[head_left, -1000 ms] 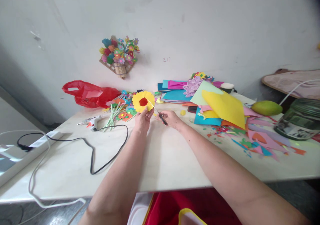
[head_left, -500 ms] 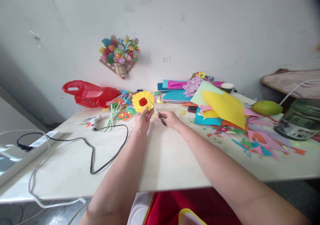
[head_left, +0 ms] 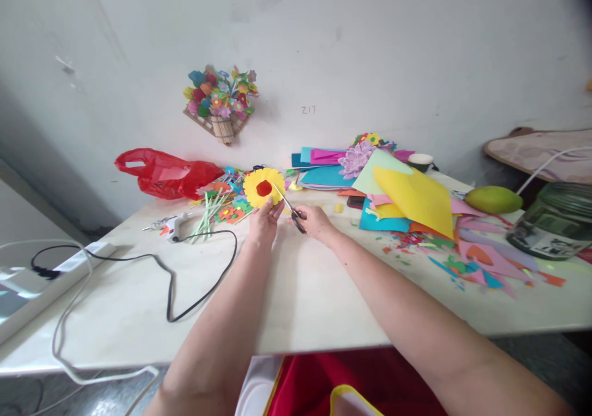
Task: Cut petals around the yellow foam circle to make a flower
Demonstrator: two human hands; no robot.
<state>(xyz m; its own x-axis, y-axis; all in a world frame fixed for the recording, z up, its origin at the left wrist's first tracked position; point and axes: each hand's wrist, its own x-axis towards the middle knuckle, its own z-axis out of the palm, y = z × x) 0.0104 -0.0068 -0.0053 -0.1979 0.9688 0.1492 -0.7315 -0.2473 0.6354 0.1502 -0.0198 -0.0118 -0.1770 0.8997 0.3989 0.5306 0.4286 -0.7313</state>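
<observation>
A round yellow craft flower point(head_left: 252, 195) with a scalloped edge and a red centre is gripped at its lower rim by my left hand point(head_left: 265, 222). My right hand point(head_left: 316, 222) is closed around the black handles of a pair of scissors point(head_left: 298, 219). Their pale blades reach up and left across the flower's right side, close to its red middle. Whether the blades are parted or cutting there is too small to tell. Both hands are held above the white table point(head_left: 305, 299).
Green stems point(head_left: 208, 216), a red plastic bag point(head_left: 171, 172) and a glue gun point(head_left: 174, 226) with a looping black cord lie left. Right are coloured sheets point(head_left: 411, 194), scraps point(head_left: 485, 265), a green mango point(head_left: 494, 199) and a glass jar point(head_left: 552, 222). A power strip point(head_left: 60, 280) runs along the left edge.
The scissors' handles have shifted slightly left and look a little wider apart. The flower stays in nearly the same place in my left hand.
</observation>
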